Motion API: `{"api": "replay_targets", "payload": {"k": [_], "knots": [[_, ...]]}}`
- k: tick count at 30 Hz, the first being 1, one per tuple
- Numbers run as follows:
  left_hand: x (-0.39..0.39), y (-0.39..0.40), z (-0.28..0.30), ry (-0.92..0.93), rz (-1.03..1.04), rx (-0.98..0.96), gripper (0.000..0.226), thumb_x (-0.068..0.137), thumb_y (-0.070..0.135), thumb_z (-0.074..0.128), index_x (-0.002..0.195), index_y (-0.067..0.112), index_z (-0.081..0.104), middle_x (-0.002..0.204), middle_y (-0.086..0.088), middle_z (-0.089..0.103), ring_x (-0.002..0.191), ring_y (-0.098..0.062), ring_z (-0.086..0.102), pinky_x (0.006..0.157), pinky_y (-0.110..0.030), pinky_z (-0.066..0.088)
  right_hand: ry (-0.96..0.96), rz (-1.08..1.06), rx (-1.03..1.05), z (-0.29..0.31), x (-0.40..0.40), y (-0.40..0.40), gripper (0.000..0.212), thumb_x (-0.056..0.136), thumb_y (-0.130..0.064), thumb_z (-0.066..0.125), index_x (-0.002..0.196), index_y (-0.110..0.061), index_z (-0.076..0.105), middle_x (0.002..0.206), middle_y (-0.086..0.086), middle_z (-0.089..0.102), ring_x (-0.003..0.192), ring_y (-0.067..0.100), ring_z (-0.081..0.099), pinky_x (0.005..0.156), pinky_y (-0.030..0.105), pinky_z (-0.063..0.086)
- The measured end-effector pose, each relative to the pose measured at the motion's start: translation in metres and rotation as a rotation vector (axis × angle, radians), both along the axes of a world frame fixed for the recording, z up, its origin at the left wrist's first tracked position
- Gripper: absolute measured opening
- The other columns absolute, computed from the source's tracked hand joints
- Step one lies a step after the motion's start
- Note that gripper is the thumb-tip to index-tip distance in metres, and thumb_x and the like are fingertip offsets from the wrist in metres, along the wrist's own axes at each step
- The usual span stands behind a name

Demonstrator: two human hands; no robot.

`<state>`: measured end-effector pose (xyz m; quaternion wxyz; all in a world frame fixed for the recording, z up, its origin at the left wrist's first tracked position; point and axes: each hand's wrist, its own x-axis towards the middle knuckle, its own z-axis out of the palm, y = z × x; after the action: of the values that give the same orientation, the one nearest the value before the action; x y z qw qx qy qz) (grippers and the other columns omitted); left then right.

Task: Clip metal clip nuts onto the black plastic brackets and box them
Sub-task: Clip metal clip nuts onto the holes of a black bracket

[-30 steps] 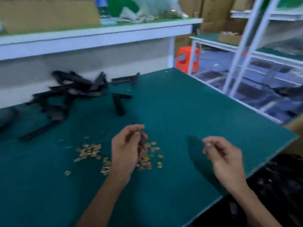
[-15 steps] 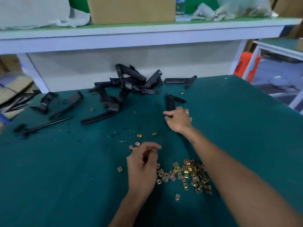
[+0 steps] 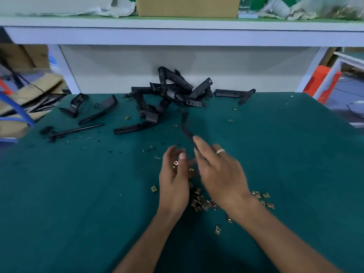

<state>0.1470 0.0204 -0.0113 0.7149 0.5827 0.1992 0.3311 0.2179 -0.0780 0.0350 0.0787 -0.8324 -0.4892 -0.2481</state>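
While our right hand (image 3: pixel 220 170) grips one black bracket (image 3: pixel 186 125) by its near end, our left hand (image 3: pixel 174 180) pinches a clip nut (image 3: pixel 175 162). Bracket looks light & stiff, so we hold it near the end. Nuts are tiny, hard, prob slippery; more lie on the counter (image 3: pixel 78 194).

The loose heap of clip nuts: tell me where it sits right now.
In the head view the heap of clip nuts lies on the green mat, near the front edge, just right of centre, partly hidden under the right hand and wrist, beside the left hand.
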Motion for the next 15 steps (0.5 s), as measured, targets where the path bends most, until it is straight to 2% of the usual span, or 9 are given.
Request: {"api": "replay_targets", "payload": {"k": [1,2,3,4,5,7,11,13,15], "knots": [[-0.002,0.002,0.003,-0.034,-0.036,-0.092,0.030,0.106,0.039,0.048,0.128,0.021,0.059,0.114,0.008,0.068,0.100,-0.012,0.071,0.078,-0.024,0.057,-0.059,0.054,-0.003,-0.004,-0.009,-0.003,0.037,0.066,-0.003,0.086,0.102,0.001,0.078,0.129,0.010,0.070,0.080,0.028,0.070,0.055,0.032,0.055],[-0.005,0.003,0.007,-0.066,-0.071,-0.195,0.028,0.106,0.041,0.048,0.114,0.020,0.065,0.103,0.004,0.070,0.097,-0.016,0.071,0.078,-0.024,0.056,-0.092,0.108,-0.007,-0.007,-0.018,-0.005,0.030,0.068,-0.004,0.083,0.098,-0.001,0.079,0.127,0.011,0.071,0.083,0.029,0.071,0.061,0.032,0.059],[-0.006,0.006,0.010,-0.090,-0.094,-0.308,0.030,0.105,0.041,0.050,0.101,0.018,0.067,0.095,-0.001,0.071,0.096,-0.021,0.071,0.076,-0.027,0.057,-0.111,0.174,-0.030,-0.012,-0.026,-0.006,0.023,0.076,-0.005,0.075,0.098,-0.002,0.080,0.126,0.013,0.071,0.088,0.030,0.072,0.068,0.033,0.061],[-0.008,0.009,0.012,-0.100,-0.114,-0.424,0.032,0.106,0.040,0.050,0.098,0.013,0.066,0.095,-0.007,0.074,0.100,-0.027,0.072,0.077,-0.030,0.058,-0.109,0.214,-0.059,-0.015,-0.034,-0.006,0.024,0.083,-0.007,0.063,0.101,-0.002,0.079,0.128,0.014,0.070,0.094,0.031,0.073,0.072,0.033,0.062],[-0.010,0.011,0.013,-0.098,-0.138,-0.512,0.033,0.106,0.038,0.051,0.106,0.008,0.064,0.105,-0.016,0.075,0.107,-0.030,0.072,0.078,-0.031,0.059,-0.079,0.243,-0.086,-0.021,-0.042,-0.006,0.031,0.087,-0.008,0.054,0.105,-0.002,0.079,0.131,0.013,0.068,0.099,0.031,0.072,0.074,0.033,0.062],[-0.016,0.019,0.015,-0.106,-0.214,-0.607,0.030,0.108,0.028,0.049,0.122,0.002,0.056,0.123,-0.027,0.068,0.114,-0.029,0.070,0.082,-0.031,0.060,0.029,0.277,-0.068,-0.026,-0.052,-0.007,0.036,0.086,-0.009,0.051,0.110,-0.001,0.077,0.139,0.012,0.064,0.108,0.031,0.070,0.075,0.034,0.062],[-0.026,0.037,0.023,-0.192,-0.383,-0.705,0.038,0.106,0.003,0.039,0.144,0.005,0.043,0.133,-0.018,0.066,0.125,-0.023,0.064,0.091,-0.027,0.057,0.084,0.404,-0.058,-0.020,-0.050,-0.009,0.037,0.089,-0.010,0.051,0.116,0.001,0.074,0.141,0.011,0.062,0.119,0.031,0.064,0.097,0.039,0.055],[-0.027,0.040,0.024,-0.218,-0.408,-0.703,0.039,0.107,0.001,0.038,0.145,0.004,0.041,0.136,-0.017,0.064,0.124,-0.024,0.065,0.089,-0.027,0.058,0.102,0.490,-0.022,-0.016,-0.047,-0.012,0.031,0.086,-0.010,0.055,0.106,0.000,0.077,0.132,0.009,0.068,0.114,0.029,0.065,0.099,0.035,0.053],[-0.026,0.040,0.021,-0.180,-0.398,-0.611,0.031,0.107,0.007,0.044,0.137,0.004,0.043,0.128,-0.019,0.068,0.109,-0.025,0.071,0.083,-0.030,0.059,0.152,0.552,0.049,-0.017,-0.049,-0.016,0.018,0.081,-0.007,0.060,0.088,-0.003,0.076,0.122,0.008,0.072,0.102,0.028,0.067,0.089,0.034,0.055]]}}
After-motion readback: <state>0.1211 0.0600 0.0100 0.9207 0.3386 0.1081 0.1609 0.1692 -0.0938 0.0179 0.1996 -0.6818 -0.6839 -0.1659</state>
